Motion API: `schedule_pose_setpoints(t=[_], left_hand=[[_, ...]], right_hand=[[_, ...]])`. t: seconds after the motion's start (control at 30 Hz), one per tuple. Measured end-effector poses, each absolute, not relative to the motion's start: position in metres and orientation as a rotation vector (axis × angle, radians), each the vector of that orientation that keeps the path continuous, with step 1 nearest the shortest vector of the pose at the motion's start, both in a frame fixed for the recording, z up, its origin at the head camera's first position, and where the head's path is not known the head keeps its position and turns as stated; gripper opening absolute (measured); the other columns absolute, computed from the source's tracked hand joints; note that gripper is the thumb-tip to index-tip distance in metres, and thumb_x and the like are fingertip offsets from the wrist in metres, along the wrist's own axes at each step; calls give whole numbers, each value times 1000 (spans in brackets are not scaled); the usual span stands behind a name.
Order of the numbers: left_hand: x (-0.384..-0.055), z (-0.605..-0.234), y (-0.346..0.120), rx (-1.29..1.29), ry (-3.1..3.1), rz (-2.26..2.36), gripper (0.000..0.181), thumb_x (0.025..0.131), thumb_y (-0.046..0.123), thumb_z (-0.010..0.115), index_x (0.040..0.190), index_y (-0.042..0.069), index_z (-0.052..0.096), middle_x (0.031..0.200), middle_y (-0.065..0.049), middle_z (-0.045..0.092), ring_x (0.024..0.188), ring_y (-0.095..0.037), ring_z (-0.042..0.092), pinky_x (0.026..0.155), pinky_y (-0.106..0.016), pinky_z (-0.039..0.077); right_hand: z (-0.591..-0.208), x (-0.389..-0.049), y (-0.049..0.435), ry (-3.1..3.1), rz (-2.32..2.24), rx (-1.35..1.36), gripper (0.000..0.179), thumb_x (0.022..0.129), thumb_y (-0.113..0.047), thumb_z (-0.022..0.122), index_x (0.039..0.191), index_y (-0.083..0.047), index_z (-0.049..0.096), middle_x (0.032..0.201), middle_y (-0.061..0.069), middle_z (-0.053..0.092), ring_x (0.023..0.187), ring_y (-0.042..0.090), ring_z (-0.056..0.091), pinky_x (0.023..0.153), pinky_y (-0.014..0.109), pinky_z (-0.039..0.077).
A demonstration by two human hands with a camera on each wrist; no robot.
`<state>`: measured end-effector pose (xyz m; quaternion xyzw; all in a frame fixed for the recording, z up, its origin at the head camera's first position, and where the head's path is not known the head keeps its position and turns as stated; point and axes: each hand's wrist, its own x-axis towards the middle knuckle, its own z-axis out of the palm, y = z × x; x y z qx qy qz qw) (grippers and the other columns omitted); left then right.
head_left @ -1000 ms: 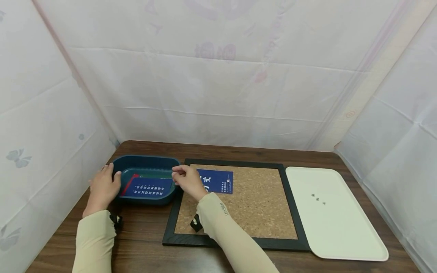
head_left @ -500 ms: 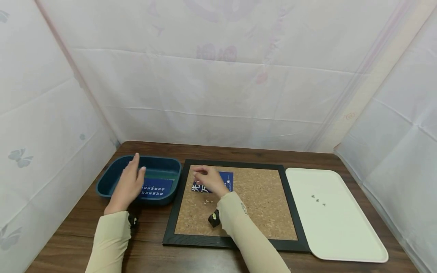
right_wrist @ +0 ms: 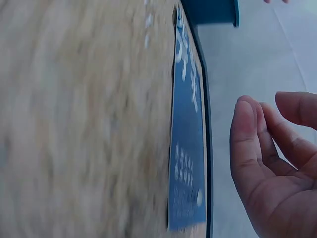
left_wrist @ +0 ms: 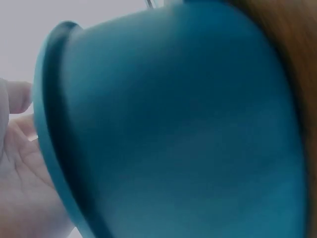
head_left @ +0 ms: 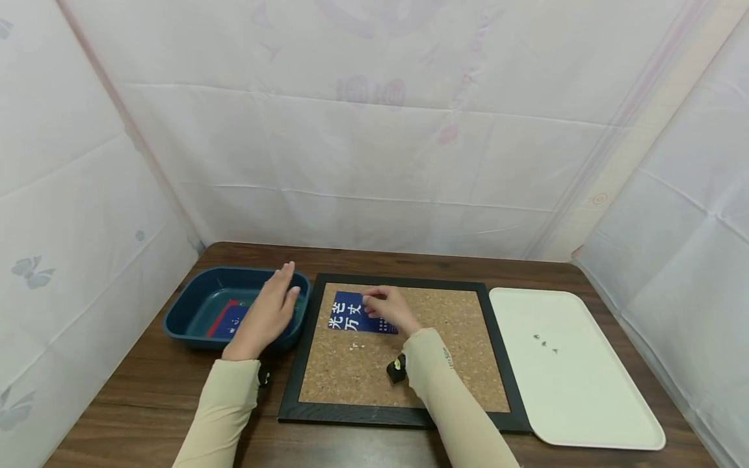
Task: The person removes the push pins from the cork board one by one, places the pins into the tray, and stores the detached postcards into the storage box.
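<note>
My left hand (head_left: pixel 266 315) hangs over the right part of a dark teal basin (head_left: pixel 190 325), its fingers straight and holding nothing. In the basin lies a blue card with a red edge (head_left: pixel 234 318), partly hidden by that hand. A second blue card with large white characters (head_left: pixel 349 312) lies on a cork board (head_left: pixel 450 351), near the board's upper left. Over this card's right end is my right hand (head_left: pixel 393 310). The right wrist view shows its fingers (right_wrist: pixel 243 124) loosely bent, with a gap to the thumb and nothing between them.
A black frame (head_left: pixel 328 411) borders the cork board. To its right lies a cream tray (head_left: pixel 585 390) bearing three tiny metallic pieces (head_left: pixel 544 343). Small pale bits (head_left: pixel 357 346) sit on the cork below the card. White patterned sheets (head_left: pixel 374 162) enclose the wooden table (head_left: pixel 134 390).
Both hands have moved right: the left from the basin's left rim to over its right part, the right from the basin's right edge to over the card on the board. The basin's left end looks farther left.
</note>
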<state>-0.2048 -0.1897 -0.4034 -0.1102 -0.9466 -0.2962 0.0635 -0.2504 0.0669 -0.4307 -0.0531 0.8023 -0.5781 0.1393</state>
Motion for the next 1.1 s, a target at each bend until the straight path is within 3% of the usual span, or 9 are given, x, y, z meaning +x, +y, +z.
schedule_pose_setpoints(t=[0.33, 0.73, 1.1], left_hand=[[-211, -405, -150, -518, -2880, -745, 55, 105, 27, 36, 154, 8, 18, 160, -14, 18, 148, -35, 15, 119, -54, 16], [-216, -413, -117, -688, -2987, -702, 54, 105, 28, 39, 154, 11, 22, 159, -12, 21, 149, -30, 16, 119, -52, 19], [-222, -419, -102, -777, -3057, -660, 53, 104, 29, 40, 152, 8, 28, 159, -11, 23, 148, -29, 21, 118, -50, 22]], right_hand=[[-434, -254, 95, 2388, -1619, -103, 26, 96, -11, 57, 116, 3, 65, 101, 17, 68, 82, 16, 68, 75, 31, 59], [-440, -259, 115, 2390, -1587, -31, 23, 96, -10, 57, 113, 3, 67, 99, 16, 67, 78, 15, 65, 70, 27, 58], [-438, -262, 119, 2401, -1481, -2, 16, 94, -11, 61, 100, 0, 69, 85, 10, 66, 68, 12, 62, 65, 27, 58]])
